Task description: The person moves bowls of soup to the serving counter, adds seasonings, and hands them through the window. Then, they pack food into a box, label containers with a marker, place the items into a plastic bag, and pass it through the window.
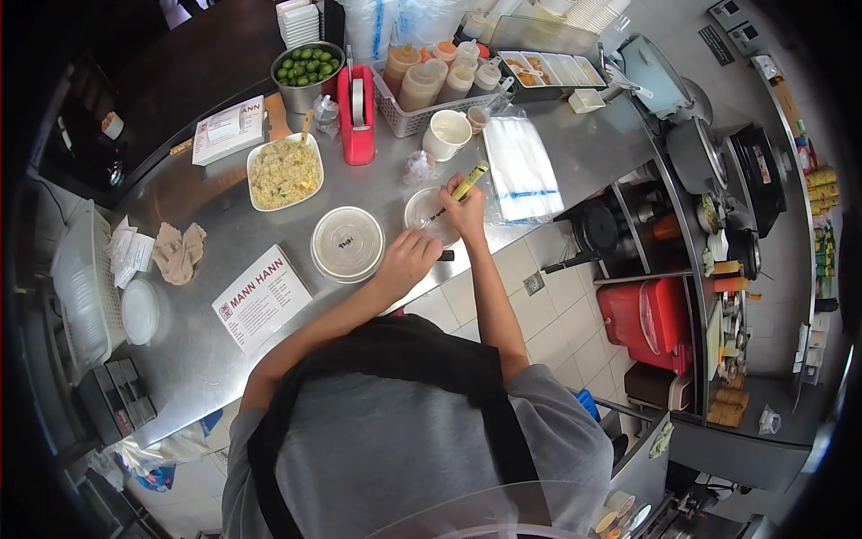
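Observation:
My right hand (462,212) is closed around a yellow marker (470,181), its tip down at the lid of a round container (420,212). Dark handwriting shows on that lid, partly covered by my fingers. My left hand (409,260) lies at the near side of the same container with its fingers curled. A short black cap (446,256) sticks out from the fingers of my left hand. To the left stands a larger round lidded container (347,243) with black writing on its lid.
A tray of fried rice (285,173), a printed white box (261,300), a red tape dispenser (357,117) and a paper cup (446,135) stand around. Behind are a sauce-bottle basket (401,119) and a pot of limes (308,67). Plastic bags (521,166) lie to the right.

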Action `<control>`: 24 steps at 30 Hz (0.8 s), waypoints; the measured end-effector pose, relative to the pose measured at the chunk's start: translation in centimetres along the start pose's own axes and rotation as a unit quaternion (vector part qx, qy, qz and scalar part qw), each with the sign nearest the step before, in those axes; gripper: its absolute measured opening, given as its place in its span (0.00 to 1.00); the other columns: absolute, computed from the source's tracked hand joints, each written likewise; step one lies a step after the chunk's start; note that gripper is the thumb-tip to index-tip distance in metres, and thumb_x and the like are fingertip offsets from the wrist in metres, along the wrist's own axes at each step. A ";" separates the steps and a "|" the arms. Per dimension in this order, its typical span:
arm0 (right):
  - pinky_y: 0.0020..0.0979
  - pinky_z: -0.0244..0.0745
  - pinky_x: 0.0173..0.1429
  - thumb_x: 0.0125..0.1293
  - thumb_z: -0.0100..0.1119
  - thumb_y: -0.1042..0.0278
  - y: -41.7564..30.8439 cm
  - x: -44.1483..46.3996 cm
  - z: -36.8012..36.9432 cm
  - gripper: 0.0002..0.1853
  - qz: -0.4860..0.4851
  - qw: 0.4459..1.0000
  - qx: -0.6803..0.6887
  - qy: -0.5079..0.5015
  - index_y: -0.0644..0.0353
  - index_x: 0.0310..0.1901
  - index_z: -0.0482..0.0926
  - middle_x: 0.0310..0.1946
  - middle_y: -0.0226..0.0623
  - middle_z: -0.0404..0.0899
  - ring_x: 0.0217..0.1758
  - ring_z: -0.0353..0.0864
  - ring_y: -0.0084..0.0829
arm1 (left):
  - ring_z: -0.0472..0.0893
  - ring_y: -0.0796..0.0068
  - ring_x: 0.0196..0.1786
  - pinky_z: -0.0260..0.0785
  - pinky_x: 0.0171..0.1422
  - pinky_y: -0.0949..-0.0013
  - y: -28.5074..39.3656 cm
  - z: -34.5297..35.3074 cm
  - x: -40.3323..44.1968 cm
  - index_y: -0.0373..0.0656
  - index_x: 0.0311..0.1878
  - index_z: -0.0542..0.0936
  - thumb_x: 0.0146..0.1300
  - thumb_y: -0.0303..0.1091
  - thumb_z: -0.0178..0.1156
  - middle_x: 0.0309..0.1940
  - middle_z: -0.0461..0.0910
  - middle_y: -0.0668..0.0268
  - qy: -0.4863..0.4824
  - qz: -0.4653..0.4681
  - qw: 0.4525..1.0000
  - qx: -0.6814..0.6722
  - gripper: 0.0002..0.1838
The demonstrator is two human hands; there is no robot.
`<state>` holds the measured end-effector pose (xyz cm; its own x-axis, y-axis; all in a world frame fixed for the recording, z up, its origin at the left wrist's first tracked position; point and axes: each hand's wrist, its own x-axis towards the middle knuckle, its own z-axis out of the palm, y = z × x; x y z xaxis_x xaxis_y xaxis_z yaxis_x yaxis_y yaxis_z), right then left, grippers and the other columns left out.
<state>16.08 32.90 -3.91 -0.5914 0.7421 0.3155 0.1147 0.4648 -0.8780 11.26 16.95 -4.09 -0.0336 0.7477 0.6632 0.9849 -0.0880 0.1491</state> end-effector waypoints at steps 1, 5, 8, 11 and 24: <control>0.23 0.59 0.24 0.50 0.58 0.77 0.1 0.0 0.0 0.09 0.000 1.000 0.003 0.000 0.63 0.20 0.66 0.14 0.26 0.63 0.20 0.60 0.16 | 0.77 0.64 0.41 0.68 0.53 0.63 0.0 0.0 0.0 0.41 0.29 0.69 0.47 0.27 0.55 0.26 0.74 0.62 0.000 0.000 1.000 0.000 0.06; 0.24 0.60 0.24 0.48 0.57 0.76 0.1 0.1 0.1 0.08 -0.003 1.000 0.006 0.009 0.64 0.20 0.66 0.13 0.31 0.63 0.18 0.61 0.17 | 0.77 0.64 0.41 0.68 0.53 0.63 0.0 -0.1 0.0 0.41 0.29 0.69 0.47 0.27 0.55 0.26 0.74 0.62 -0.001 0.003 1.000 0.002 0.06; 0.25 0.62 0.24 0.47 0.56 0.76 -0.3 0.1 0.1 0.08 -0.016 1.000 -0.003 0.018 0.64 0.20 0.66 0.12 0.33 0.63 0.17 0.62 0.18 | 0.77 0.64 0.40 0.69 0.53 0.62 0.0 0.0 0.0 0.41 0.29 0.69 0.48 0.27 0.55 0.26 0.74 0.62 0.001 0.007 1.000 0.003 0.06; 0.25 0.61 0.23 0.48 0.56 0.77 -0.1 0.1 0.2 0.09 -0.018 1.000 -0.014 0.015 0.63 0.19 0.66 0.13 0.32 0.64 0.17 0.63 0.19 | 0.77 0.63 0.42 0.68 0.54 0.63 0.0 0.0 -0.1 0.40 0.30 0.69 0.47 0.27 0.54 0.28 0.74 0.61 -0.008 0.003 1.000 -0.001 0.06; 0.17 0.56 0.23 0.53 0.63 0.77 -9.2 -3.1 -3.6 0.16 0.045 0.971 0.234 -0.012 0.56 0.19 0.64 0.16 0.22 0.64 0.20 0.63 0.13 | 0.67 0.51 0.42 0.61 0.47 0.56 1.4 -3.1 1.4 0.30 0.41 0.67 0.58 0.34 0.56 0.37 0.68 0.50 -0.073 -0.158 0.961 -0.215 0.16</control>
<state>19.76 28.05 4.44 -0.6151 0.7553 0.2260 -0.2043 0.1242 -0.9710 12.09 15.81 -0.73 -0.2641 0.8631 0.4306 0.7671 -0.0826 0.6361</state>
